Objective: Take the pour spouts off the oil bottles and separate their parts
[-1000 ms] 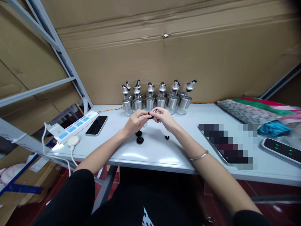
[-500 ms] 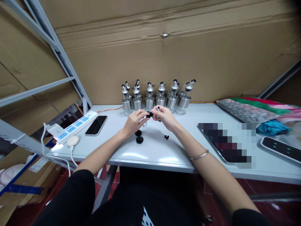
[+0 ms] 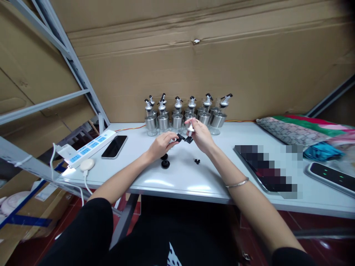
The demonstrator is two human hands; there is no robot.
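My left hand pinches a small black part between thumb and fingertips. My right hand is closed on a silver-white pourer top, with a black piece at its lower end, close to the part in my left hand. Whether the two black pieces touch is unclear. Round black caps lie below my left hand, and small black bits lie below my right. Behind the hands stand several glass and metal bottles with silver pourers and black levers.
At the left are a phone, a white power strip and a round white charger. A tablet-like dark device, partly pixelated, lies right, beside a plastic-wrapped bundle and another device. Cardboard rises behind.
My hands have moved slightly apart. The right hand has risen a little and turned, and the silver-white pourer top now shows in it.
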